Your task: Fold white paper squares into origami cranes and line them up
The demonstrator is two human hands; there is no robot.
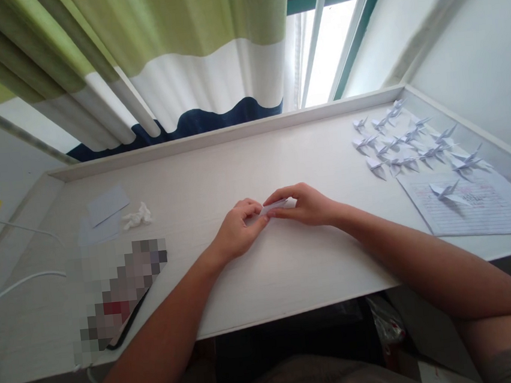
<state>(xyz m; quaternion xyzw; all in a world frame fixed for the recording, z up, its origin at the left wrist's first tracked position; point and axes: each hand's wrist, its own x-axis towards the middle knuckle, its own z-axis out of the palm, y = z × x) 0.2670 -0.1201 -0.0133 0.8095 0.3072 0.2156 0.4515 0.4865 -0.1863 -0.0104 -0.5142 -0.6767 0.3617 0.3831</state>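
Observation:
A small piece of folded white paper [275,206] is held between both hands, just above the middle of the white desk [219,186]. My left hand [242,226] pinches its left end with thumb and fingers. On the other side, my right hand [302,205] grips the right part, thumb below and fingers above. The fingers partly cover the paper, so its full folded shape is hidden.
Several folded paper cranes [407,144] stand at the far right. One more crane [448,192] rests on a lined notepad [484,217]. At left lie paper sheets [108,205], a crumpled tissue [137,216], a pixelated phone-like device [125,297] and white cables [20,283]. Raised edging [232,135] borders the desk's back.

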